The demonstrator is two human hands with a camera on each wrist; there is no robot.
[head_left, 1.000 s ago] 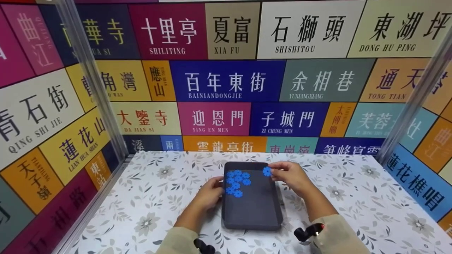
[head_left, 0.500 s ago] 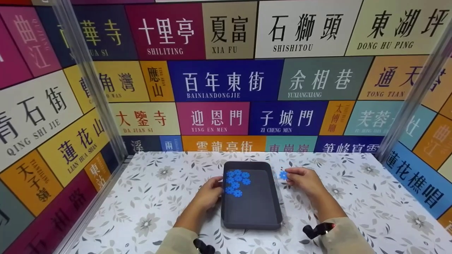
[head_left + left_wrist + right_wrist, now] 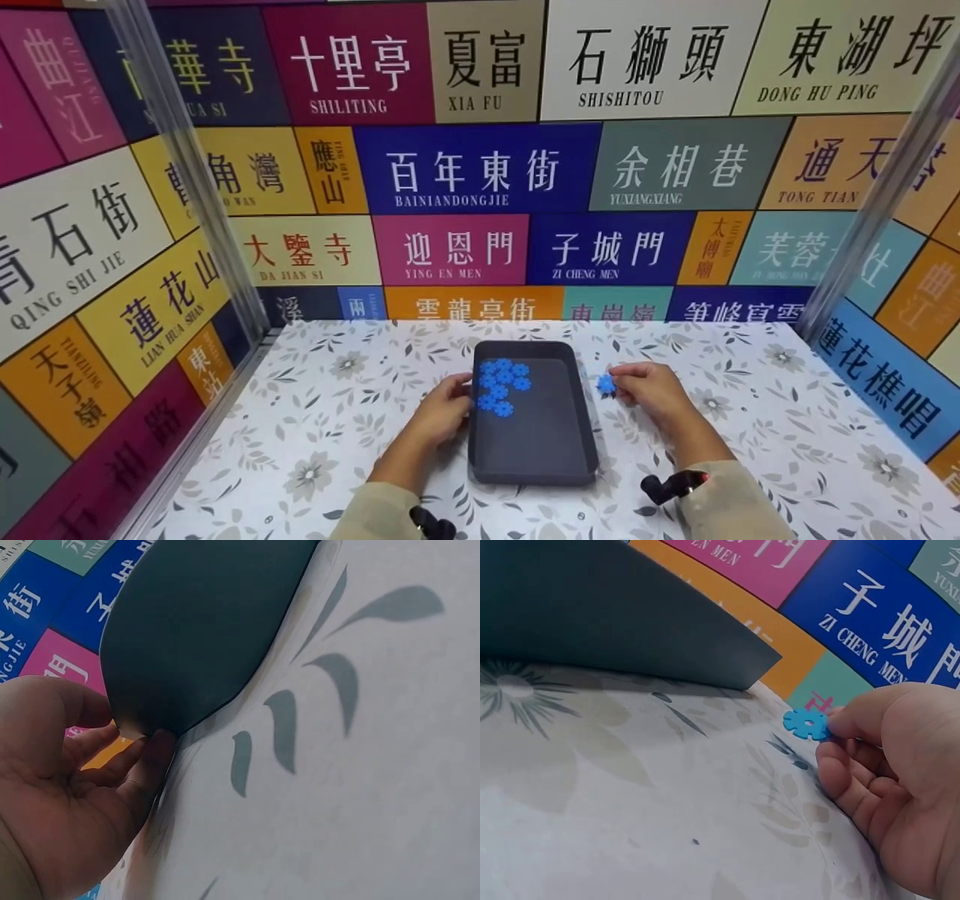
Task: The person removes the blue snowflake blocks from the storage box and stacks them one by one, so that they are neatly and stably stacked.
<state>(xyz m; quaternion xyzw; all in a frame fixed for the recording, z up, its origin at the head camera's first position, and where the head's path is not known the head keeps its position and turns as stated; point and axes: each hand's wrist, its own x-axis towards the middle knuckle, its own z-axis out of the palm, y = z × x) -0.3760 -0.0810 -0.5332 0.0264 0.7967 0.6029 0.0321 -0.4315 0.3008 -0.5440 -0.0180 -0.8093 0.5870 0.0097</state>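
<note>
A dark grey rectangular tray point(image 3: 534, 450) lies on the table, with several blue notched snowflake discs point(image 3: 504, 390) grouped in its far left part. My left hand point(image 3: 444, 411) holds the tray's left side, thumb and fingertips at its edge in the left wrist view. To the right of the tray, my right hand point(image 3: 651, 388) pinches one blue snowflake disc point(image 3: 807, 724) between thumb and fingers. The disc is round with notches and a small centre hole, and is held apart from the tray, low over the tabletop.
A white cloth with grey flowers covers the table point(image 3: 315, 420). Colourful sign-patterned walls point(image 3: 480, 172) rise behind and at the sides, with clear posts point(image 3: 862, 195) at the corners. A small black device point(image 3: 667, 487) sits on each wrist.
My right hand has moved from the tray's far right rim out to the right and a little nearer, carrying the blue snowflake disc. My left hand and the tray stay put.
</note>
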